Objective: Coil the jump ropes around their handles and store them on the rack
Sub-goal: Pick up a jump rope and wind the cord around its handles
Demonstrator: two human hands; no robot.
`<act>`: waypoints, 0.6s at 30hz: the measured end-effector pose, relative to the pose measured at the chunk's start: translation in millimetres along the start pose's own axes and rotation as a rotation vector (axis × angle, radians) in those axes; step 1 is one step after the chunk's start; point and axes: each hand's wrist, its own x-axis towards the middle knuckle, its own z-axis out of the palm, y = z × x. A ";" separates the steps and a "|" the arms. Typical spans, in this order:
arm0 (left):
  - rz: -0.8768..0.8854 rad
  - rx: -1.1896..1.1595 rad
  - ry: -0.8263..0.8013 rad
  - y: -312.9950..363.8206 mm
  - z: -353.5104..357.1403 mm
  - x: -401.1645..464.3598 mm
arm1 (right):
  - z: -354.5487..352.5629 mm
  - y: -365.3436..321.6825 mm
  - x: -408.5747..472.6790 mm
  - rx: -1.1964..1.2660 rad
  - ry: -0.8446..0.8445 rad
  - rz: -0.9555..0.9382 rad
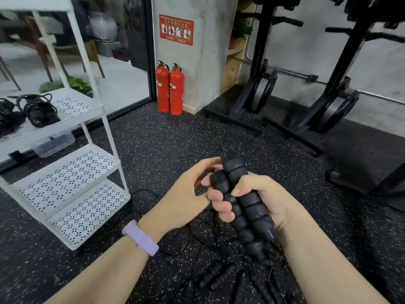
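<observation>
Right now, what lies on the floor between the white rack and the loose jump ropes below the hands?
Head view: only speckled floor between the white rack and the loose jump ropes, plus one thin cord looping toward the rack.

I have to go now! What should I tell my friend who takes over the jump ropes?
Right hand grips two black handles side by side. Left hand touches their top ends; whether it pinches the cord is unclear.
That rope's cord hangs loose to the floor, not coiled yet.
Two coiled ropes already lie on a shelf of the white rack.
More uncoiled ropes lie tangled on the floor.
Left: coil this one, shelve it, then the rest.
</observation>
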 end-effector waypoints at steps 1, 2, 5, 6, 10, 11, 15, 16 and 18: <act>-0.030 -0.048 -0.002 1.4 0.0 2.8 | 1.6 -2.4 -0.5 0.011 -0.032 0.002; -0.063 -0.146 0.001 3.4 2.1 4.0 | 3.4 -4.4 -1.2 0.023 -0.061 0.007; -0.223 -0.311 0.046 2.5 10.6 7.5 | 7.4 -7.6 -1.8 -0.015 -0.100 0.022; -0.268 -0.355 0.098 1.4 10.9 8.3 | 8.2 -7.3 -1.5 -0.054 -0.083 0.030; -0.284 -0.178 0.243 -6.3 1.2 19.5 | 0.3 4.2 -1.6 -0.098 0.095 0.056; -0.280 -0.179 0.296 -7.1 -4.2 23.5 | -3.6 7.8 -2.5 -0.098 0.139 0.053; -0.230 -0.242 0.468 0.2 -23.2 40.2 | -12.9 21.1 -5.2 -0.228 0.191 0.100; -0.231 -0.248 0.497 2.3 -27.9 43.6 | -12.7 24.4 -4.5 -0.260 0.174 0.126; -0.233 -0.226 0.506 5.1 -34.7 47.8 | -12.6 31.6 -3.2 -0.284 0.155 0.145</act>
